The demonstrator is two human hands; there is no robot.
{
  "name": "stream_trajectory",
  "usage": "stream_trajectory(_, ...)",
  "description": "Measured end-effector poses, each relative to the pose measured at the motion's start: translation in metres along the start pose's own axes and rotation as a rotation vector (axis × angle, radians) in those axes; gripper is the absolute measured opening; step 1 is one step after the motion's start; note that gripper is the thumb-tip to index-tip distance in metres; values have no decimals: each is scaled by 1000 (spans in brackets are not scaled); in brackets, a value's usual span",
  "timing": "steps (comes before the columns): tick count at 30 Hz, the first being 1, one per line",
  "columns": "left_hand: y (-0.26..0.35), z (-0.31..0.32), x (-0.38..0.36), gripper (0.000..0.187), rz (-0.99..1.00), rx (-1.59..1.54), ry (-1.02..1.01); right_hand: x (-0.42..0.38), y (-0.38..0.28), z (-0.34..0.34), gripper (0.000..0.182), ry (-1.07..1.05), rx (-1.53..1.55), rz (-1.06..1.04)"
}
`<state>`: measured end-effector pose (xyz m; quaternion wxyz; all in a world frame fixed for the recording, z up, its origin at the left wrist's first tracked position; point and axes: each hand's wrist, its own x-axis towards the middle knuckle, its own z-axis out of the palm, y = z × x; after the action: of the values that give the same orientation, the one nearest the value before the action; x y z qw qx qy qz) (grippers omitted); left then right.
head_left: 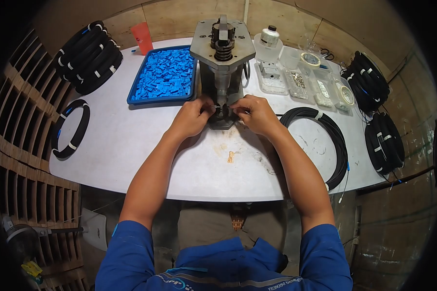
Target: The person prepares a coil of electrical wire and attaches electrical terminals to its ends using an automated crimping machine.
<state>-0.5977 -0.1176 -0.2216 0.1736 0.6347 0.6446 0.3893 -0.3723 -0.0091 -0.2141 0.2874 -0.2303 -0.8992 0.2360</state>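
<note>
A grey metal press [222,53] with a spring on top stands at the middle of the table. My left hand [193,116] is at the left of its lower end, thumb and fingers pinched on something small that I cannot make out. From the other side, my right hand [254,114] reaches in with its fingers also closed. What they hold is hidden against the dark press parts. A coil of black cable [332,140] lies to the right of my right forearm, and a strand from it runs towards my right wrist.
Behind my left hand stands a blue tray [131,97] full of small blue pieces. A red cup [142,39] is behind it. Clear containers [272,86], tape rolls and a white bottle [270,37] occupy the back right. Black cable coils [90,58] are at both sides.
</note>
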Motion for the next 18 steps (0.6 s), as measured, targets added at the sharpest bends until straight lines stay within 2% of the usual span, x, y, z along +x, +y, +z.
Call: stream_trajectory(18,-2,0,0,25,2,-8,-4,0,-5,-1,27,0,-11,50)
